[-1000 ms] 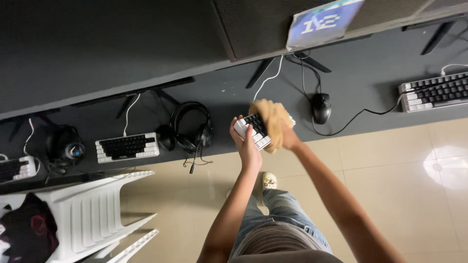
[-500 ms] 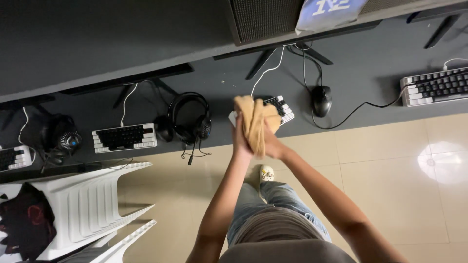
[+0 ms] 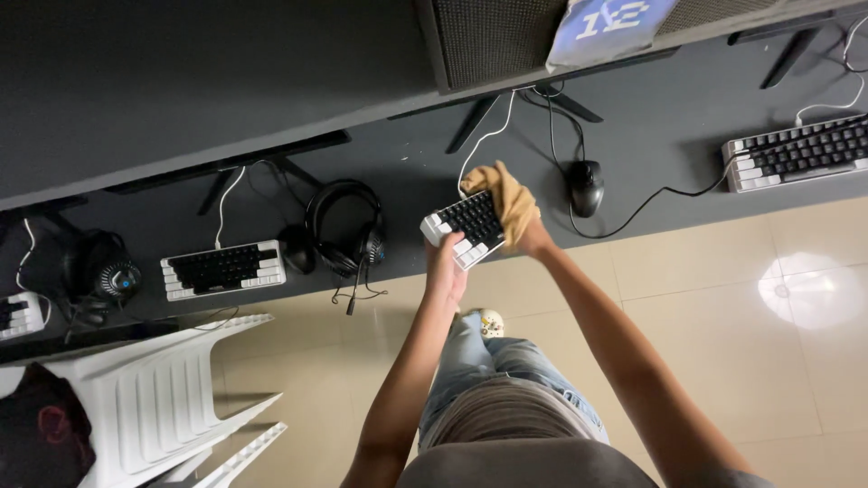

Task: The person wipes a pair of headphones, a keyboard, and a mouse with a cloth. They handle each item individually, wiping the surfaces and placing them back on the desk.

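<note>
My left hand (image 3: 445, 271) grips the near end of a small keyboard (image 3: 461, 228) with black and white keys, lifted off the dark desk (image 3: 380, 190) and tilted. Its white cable runs up toward the back of the desk. My right hand (image 3: 533, 237) holds a tan cloth (image 3: 506, 197) pressed against the far right end of that keyboard. Both arms reach forward from my body, and my legs and one shoe show below.
A black mouse (image 3: 585, 185) lies right of the held keyboard. Black headphones (image 3: 344, 230) and another keyboard (image 3: 222, 268) sit to the left, a third keyboard (image 3: 796, 154) at far right. A white plastic chair (image 3: 154, 398) stands at lower left on the tiled floor.
The cloth covered the keyboard's middle half a second ago; it now sits at the right end, leaving the keys exposed. The keyboard has swung to a diagonal tilt.
</note>
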